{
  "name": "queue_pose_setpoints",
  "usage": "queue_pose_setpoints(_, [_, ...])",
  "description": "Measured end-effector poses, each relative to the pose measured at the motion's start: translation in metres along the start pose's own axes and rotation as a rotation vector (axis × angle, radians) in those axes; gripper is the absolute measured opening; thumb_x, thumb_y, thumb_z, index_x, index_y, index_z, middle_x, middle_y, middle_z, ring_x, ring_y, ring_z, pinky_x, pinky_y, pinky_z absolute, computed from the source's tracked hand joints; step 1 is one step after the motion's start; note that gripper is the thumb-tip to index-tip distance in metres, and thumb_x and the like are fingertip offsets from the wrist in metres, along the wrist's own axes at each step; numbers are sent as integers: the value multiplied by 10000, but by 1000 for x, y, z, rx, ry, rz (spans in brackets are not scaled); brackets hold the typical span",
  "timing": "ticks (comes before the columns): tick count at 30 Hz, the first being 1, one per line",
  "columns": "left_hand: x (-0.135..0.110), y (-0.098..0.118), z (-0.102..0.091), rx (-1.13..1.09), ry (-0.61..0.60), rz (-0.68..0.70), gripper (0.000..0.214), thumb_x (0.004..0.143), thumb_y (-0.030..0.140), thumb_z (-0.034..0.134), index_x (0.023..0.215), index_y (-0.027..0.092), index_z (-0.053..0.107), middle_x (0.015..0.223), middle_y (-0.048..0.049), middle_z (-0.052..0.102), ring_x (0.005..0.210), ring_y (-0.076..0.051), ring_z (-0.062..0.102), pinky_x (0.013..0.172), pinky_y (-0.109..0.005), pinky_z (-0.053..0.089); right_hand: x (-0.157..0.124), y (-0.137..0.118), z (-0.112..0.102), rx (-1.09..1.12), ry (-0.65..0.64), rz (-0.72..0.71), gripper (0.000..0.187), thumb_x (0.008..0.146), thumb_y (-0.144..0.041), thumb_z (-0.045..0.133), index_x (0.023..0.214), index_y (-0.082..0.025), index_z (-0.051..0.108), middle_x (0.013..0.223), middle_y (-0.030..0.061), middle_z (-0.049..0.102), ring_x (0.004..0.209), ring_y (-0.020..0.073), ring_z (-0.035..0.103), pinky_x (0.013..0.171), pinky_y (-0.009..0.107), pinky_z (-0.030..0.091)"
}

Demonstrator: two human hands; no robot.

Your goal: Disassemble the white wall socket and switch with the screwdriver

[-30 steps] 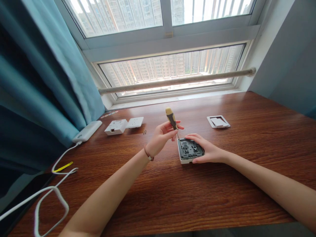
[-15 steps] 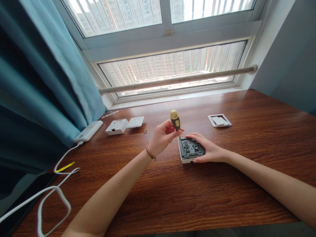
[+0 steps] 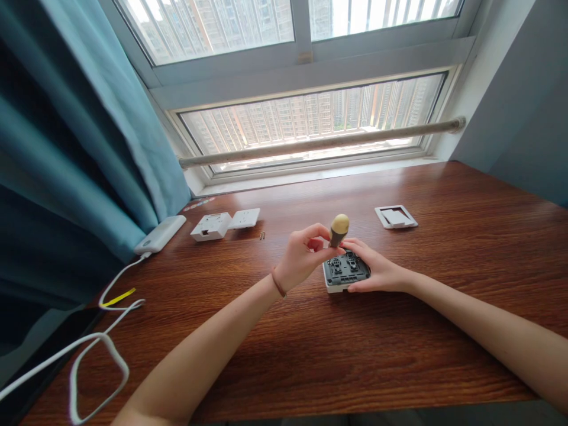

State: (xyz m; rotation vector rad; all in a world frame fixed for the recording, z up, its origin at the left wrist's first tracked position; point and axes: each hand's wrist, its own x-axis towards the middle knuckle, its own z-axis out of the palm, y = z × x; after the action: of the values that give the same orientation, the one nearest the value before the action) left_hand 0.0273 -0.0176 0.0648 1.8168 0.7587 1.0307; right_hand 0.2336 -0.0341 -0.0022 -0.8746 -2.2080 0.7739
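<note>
My left hand pinches a screwdriver with a yellow and dark grey handle. The tool leans to the right over the back edge of a wall switch, and its tip is hidden behind my fingers. Dark grey inner works show on top of the switch, above a white base lying on the table. From the right side, my right hand clasps the switch, fingers along the far edge and thumb along the near one.
Further left lie a white box, a white socket plate and small screws. A white frame with rocker covers lies back right. At left are a white power bank, its cable and a yellow strip.
My left hand has moved slightly right and down, and the screwdriver has gone from nearly upright to tilted right. My right hand still holds the switch in place.
</note>
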Motion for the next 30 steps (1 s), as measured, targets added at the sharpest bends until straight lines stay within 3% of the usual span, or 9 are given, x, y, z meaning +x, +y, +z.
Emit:
queue_pose_setpoints(3, [3, 6, -4, 126, 7, 67, 169, 736, 261, 652, 832, 125, 621, 790, -47, 659, 612, -98, 563, 539, -206, 448, 1, -2, -1, 0, -9, 13, 867, 618, -395, 739, 1339, -239, 285, 1312, 102, 336, 1245, 267, 315, 1049, 417, 282])
queue_pose_setpoints(7, [9, 2, -13, 100, -18, 100, 198, 794, 252, 585, 928, 111, 622, 876, -96, 679, 748, -131, 592, 634, -221, 472, 2, -6, -1, 7, -21, 33, 864, 609, -401, 743, 1331, -226, 304, 1295, 104, 354, 1229, 262, 338, 1042, 406, 294])
queue_pose_setpoints(12, [14, -13, -25, -106, -86, -15, 324, 841, 276, 511, 1139, 154, 473, 995, -115, 656, 378, -6, 370, 349, -171, 301, 2, -7, -2, 18, -25, 37, 863, 606, -412, 741, 1331, -231, 309, 1285, 103, 366, 1219, 271, 350, 1034, 418, 299])
queue_pose_setpoints(17, [14, -11, -29, -195, -171, -28, 283, 833, 299, 525, 1079, 160, 500, 1062, -124, 621, 383, -1, 396, 359, -179, 337, 2, -7, -3, 18, -33, 43, 869, 604, -427, 737, 1336, -236, 309, 1284, 107, 368, 1216, 285, 354, 1026, 436, 304])
queue_pose_setpoints(20, [13, -10, -23, -180, -95, -40, 210, 790, 296, 592, 930, 147, 544, 934, -78, 657, 392, -2, 406, 368, -168, 333, 3, -6, -2, 21, -23, 28, 866, 607, -429, 734, 1335, -238, 307, 1281, 108, 369, 1216, 291, 352, 1024, 448, 304])
queue_pose_setpoints(23, [13, -13, -16, -210, 18, -29, 222, 712, 270, 680, 824, 144, 537, 796, -33, 653, 569, -66, 556, 534, -191, 446, 3, -7, -2, 13, -23, 28, 860, 612, -420, 734, 1335, -234, 305, 1286, 109, 364, 1221, 287, 348, 1031, 443, 298])
queue_pose_setpoints(25, [13, -17, -11, -235, 109, -5, 258, 666, 246, 719, 784, 156, 509, 717, 11, 612, 636, -83, 570, 600, -204, 460, 2, -7, -2, 8, -27, 34, 858, 617, -414, 733, 1335, -232, 301, 1293, 109, 358, 1226, 280, 343, 1037, 434, 294])
queue_pose_setpoints(28, [14, -21, -10, -244, 182, 6, 288, 641, 214, 737, 784, 166, 492, 669, 52, 547, 584, -51, 510, 557, -175, 430, 1, -7, -2, 1, -30, 40, 862, 617, -410, 735, 1337, -231, 296, 1301, 109, 352, 1231, 275, 339, 1042, 429, 290])
queue_pose_setpoints(30, [14, -20, -11, -219, 153, -19, 286, 652, 212, 728, 847, 164, 524, 656, 50, 533, 552, -42, 472, 503, -157, 399, 1, -7, -3, 4, -31, 41, 860, 616, -411, 735, 1337, -232, 300, 1300, 108, 354, 1230, 278, 341, 1039, 434, 292])
